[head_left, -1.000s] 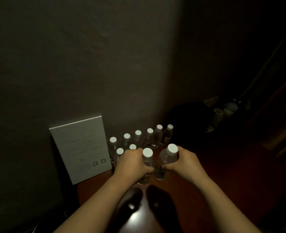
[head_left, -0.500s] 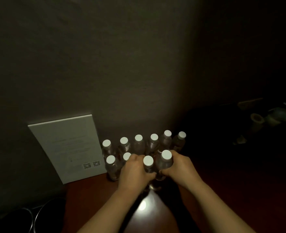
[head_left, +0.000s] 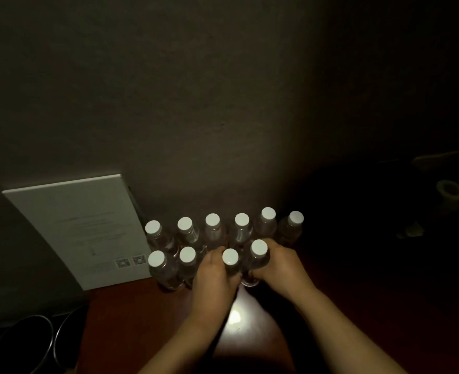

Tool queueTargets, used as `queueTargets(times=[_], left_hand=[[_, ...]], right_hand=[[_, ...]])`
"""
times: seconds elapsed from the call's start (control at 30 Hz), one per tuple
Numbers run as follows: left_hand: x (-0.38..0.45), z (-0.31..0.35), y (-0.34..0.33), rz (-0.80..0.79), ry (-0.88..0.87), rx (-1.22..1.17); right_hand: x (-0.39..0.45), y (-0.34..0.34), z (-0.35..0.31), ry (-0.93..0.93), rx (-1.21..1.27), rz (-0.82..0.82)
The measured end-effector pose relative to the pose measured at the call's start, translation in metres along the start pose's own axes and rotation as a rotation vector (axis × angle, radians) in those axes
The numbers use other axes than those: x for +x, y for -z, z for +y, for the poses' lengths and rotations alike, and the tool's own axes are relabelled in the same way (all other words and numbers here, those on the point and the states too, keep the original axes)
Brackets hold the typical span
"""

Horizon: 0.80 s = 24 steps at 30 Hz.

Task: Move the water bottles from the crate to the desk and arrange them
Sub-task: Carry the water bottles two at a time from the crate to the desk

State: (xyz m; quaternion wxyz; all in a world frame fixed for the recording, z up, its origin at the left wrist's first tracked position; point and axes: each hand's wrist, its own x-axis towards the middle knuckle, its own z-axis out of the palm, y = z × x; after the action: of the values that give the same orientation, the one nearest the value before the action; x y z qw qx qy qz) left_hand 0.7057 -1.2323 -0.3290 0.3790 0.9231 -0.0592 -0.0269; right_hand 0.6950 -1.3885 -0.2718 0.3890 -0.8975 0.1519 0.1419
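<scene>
Head view, dim light. Left hand (head_left: 214, 276) wrapped in a grip around the third front-row bottle (head_left: 231, 263); right hand (head_left: 282, 265) clasping the fourth front-row bottle (head_left: 258, 256), both apparently standing on the reddish surface (head_left: 131, 327). Just right of the white card (head_left: 79, 230) leaning on the wall: back row of six bottles (head_left: 212, 228), two more front bottles (head_left: 169, 265).
</scene>
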Motion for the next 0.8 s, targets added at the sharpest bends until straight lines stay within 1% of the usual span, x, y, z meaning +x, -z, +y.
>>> queueTargets(times=[0.1, 0.3, 0.47, 0.57, 0.8], left_hand=[[0.003, -0.004, -0.006, 0.011, 0.024, -0.013], [0.005, -0.003, -0.009, 0.052, 0.058, -0.034], [0.004, -0.001, -0.009, 0.072, 0.095, -0.037], [0.005, 0.006, -0.005, 0.079, 0.086, -0.039], [0.003, 0.015, 0.012, 0.040, 0.053, 0.054]], right_hand=[[0.009, -0.005, 0.003, -0.002, -0.030, -0.014], [0.020, -0.015, 0.013, -0.010, -0.023, 0.014], [0.020, -0.016, 0.011, 0.016, -0.053, -0.002], [0.020, -0.020, 0.012, 0.012, -0.048, -0.001], [0.013, -0.016, 0.011, -0.024, -0.016, 0.029]])
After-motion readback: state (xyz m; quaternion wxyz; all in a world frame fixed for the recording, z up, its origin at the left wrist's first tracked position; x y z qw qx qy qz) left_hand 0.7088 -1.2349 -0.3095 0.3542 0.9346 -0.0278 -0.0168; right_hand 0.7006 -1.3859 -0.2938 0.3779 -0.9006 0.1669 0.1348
